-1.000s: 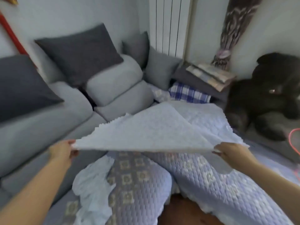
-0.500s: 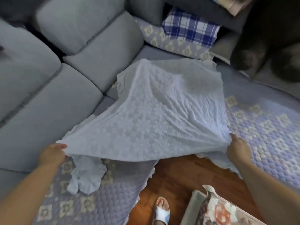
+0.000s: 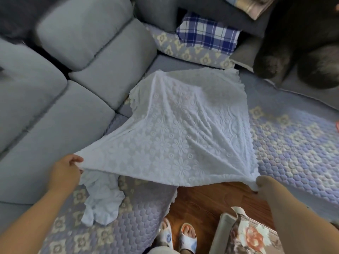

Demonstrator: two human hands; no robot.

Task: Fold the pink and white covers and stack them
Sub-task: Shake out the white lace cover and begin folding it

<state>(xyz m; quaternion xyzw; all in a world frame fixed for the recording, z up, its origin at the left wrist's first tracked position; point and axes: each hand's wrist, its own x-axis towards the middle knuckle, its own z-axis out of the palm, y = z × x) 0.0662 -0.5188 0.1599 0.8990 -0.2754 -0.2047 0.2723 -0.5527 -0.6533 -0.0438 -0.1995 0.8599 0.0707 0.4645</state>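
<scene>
The white cover [image 3: 185, 129] is stretched out flat-ish over the corner of the sofa [image 3: 60, 114], held up by its 2 near corners so the near edge hangs in the air over the gap where the wood floor [image 3: 205, 200] shows, while the far end lies on the seat near the plaid cushion [image 3: 207, 35]. It's got an embossed flower pattern and a scalloped edge, with creases fanning out from the right corner. Left hand [image 3: 64, 173] is pinching the left corner, thumb on top and fingers curled under the fabric. Right hand [image 3: 264, 184] has the right corner bunched up in its grip, fingers wrapped around it. Under the left corner there's another crumpled white cloth [image 3: 102, 197] lying on the quilted purple mat [image 3: 128, 228] that covers the seat; the same kind of mat runs along the right side too [image 3: 293, 153]. Grey back cushions [image 3: 88, 30] sit along the left and top. Something dark and furry [image 3: 302, 43] is up in the top right corner, can't tell what exactly. Down at the bottom you can see 2 feet in white slippers [image 3: 178, 235] on the floor, and a floral patterned thing [image 3: 251, 235] just right of them.
</scene>
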